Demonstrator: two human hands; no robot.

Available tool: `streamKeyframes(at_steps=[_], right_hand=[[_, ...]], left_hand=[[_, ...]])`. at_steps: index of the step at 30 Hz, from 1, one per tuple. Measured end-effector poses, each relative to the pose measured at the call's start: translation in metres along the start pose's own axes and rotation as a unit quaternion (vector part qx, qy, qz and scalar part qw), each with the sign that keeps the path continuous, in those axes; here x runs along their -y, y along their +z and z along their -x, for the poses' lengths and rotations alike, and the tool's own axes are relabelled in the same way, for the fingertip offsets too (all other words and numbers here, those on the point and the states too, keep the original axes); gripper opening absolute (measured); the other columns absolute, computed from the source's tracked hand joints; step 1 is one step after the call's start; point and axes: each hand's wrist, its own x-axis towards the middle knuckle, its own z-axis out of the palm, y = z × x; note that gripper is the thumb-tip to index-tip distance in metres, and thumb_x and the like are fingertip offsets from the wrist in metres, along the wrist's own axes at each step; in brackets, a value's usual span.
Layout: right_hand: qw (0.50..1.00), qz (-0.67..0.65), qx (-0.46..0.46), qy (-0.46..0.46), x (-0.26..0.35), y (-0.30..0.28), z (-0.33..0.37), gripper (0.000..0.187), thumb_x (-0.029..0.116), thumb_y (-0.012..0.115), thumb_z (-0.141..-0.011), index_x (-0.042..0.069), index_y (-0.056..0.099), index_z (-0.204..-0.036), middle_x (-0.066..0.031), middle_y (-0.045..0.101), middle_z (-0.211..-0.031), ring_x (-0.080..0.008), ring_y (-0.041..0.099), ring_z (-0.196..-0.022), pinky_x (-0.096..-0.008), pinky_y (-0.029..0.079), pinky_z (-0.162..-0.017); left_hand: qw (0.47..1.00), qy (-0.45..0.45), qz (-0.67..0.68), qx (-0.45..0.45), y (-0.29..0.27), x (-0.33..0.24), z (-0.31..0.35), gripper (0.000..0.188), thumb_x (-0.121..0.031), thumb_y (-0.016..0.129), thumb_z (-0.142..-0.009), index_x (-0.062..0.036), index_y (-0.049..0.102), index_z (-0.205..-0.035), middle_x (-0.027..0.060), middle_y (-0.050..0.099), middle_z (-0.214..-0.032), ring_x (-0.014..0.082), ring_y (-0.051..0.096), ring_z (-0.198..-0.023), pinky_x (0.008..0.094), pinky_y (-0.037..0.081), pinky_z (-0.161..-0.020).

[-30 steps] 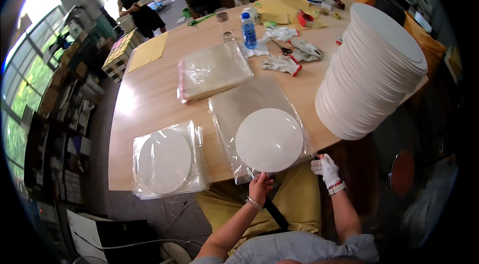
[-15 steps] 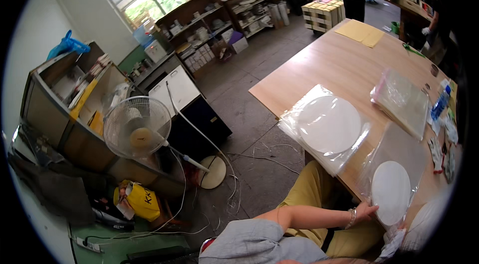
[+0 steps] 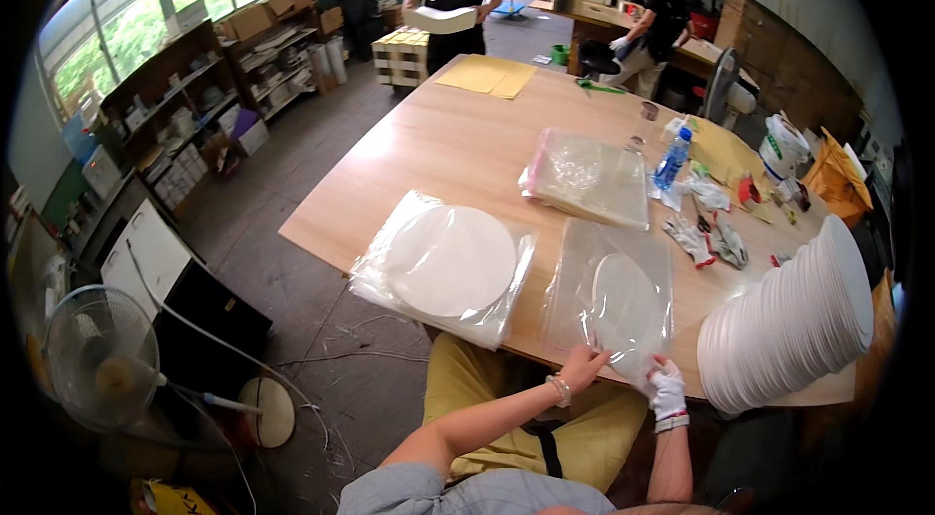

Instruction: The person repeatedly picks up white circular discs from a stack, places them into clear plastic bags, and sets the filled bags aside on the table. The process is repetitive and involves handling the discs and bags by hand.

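Note:
A white round disc lies within a clear plastic bag near the table's front edge. At the bag's near edge my bare left hand pinches the film, with a bracelet at the wrist. My right hand, in a white glove with bare fingertips, closes on the bag's near right corner beside the disc. To the left is a pile of bagged white discs. A tall, leaning stack of white discs rises to the right of my right hand.
Behind the bag lies a pile of clear bags. Work gloves, a blue-capped bottle and a white bucket are on the right. Yellow sheets lie at the far edge. A fan stands left; people work beyond the table.
The view has swung to the right, bringing the tall disc stack and my right hand into sight. The disc now lies under the film, and both hands are at the bag's near edge.

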Motion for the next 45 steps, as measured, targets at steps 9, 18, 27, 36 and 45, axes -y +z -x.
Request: streamKeyframes(at_steps=[9,18,27,36,45], right_hand=[[0.979,0.079,0.07,-0.175,0.04,0.167,0.02,0.036,-0.001,0.047,-0.078,-0.003,0.054,-0.114,-0.0019,0.058,-0.075,-0.0076,0.053,-0.068,-0.0209,0.043,-0.059],[0.849,0.412,0.202,-0.261,0.049,0.322,-0.008,0.028,0.019,0.053,-0.076,0.002,0.065,-0.094,-0.0193,0.06,-0.082,-0.0304,0.06,-0.072,-0.0366,0.046,-0.064],[0.878,0.356,0.172,-0.27,0.035,0.318,-0.018,0.024,0.018,0.053,-0.08,0.002,0.065,-0.093,-0.0136,0.059,-0.069,-0.0201,0.056,-0.06,-0.0323,0.044,-0.056],[0.985,-0.04,0.16,-0.054,0.027,0.204,-0.008,0.031,0.016,0.053,-0.085,0.004,0.052,-0.113,-0.0006,0.05,-0.079,-0.0063,0.046,-0.063,-0.0207,0.038,-0.048],[0.97,-0.239,0.038,0.028,-0.013,-0.022,-0.059,0.013,0.008,0.046,-0.085,0.003,0.056,-0.08,-0.0087,0.052,-0.071,-0.0191,0.05,-0.062,-0.0292,0.044,-0.054]], left_hand=[[0.99,0.021,0.02,-0.14,-0.18,-0.083,0.058,0.06,-0.027,0.067,-0.078,0.0062,0.043,-0.122,0.0173,0.056,-0.11,0.0237,0.051,-0.1,0.0338,0.042,-0.088],[0.813,-0.136,-0.391,-0.41,-0.329,-0.028,0.08,0.104,-0.036,0.067,-0.067,-0.001,0.002,-0.14,0.0196,-0.004,-0.147,0.0355,-0.009,-0.136,0.0648,0.006,-0.1],[0.771,-0.068,-0.625,-0.097,-0.296,-0.052,0.01,0.063,-0.057,0.035,-0.086,-0.0221,0.03,-0.138,0.0053,0.015,-0.148,0.0313,0.007,-0.137,0.0648,0.009,-0.101],[0.695,0.148,-0.637,-0.299,-0.364,-0.08,0.073,0.063,-0.039,0.061,-0.076,-0.0134,0.04,-0.13,0.0097,0.028,-0.142,0.0314,0.019,-0.134,0.0583,0.016,-0.102],[0.326,-0.347,-0.731,-0.489,-0.683,-0.164,0.382,0.04,-0.026,0.05,-0.083,-0.0169,0.048,-0.123,0.0037,0.023,-0.145,0.0281,0.01,-0.136,0.063,0.016,-0.101]])
